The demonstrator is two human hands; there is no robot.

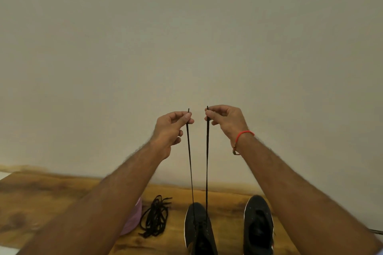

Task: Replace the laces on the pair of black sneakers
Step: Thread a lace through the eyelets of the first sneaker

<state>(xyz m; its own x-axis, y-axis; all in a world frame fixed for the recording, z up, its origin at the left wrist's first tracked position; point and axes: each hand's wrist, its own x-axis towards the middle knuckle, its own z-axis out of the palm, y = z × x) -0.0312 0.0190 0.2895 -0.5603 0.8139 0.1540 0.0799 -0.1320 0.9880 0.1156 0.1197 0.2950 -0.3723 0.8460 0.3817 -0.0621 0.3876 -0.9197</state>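
Note:
Two black sneakers stand on a wooden table point(41, 198), toes pointing away from me. From the left sneaker point(199, 230) a black lace point(190, 161) runs up in two taut strands. My left hand point(171, 130) pinches the left strand just below its tip. My right hand point(226, 120) pinches the right strand the same way, a red thread on its wrist. Both hands are raised level, high above the shoe, a short gap between them. The right sneaker point(258, 227) has no lace that I can see.
A loose bundle of black laces point(155, 216) lies on the table left of the sneakers. A pink cloth-like object point(133, 219) shows partly behind my left forearm. A plain wall rises directly behind the table's far edge.

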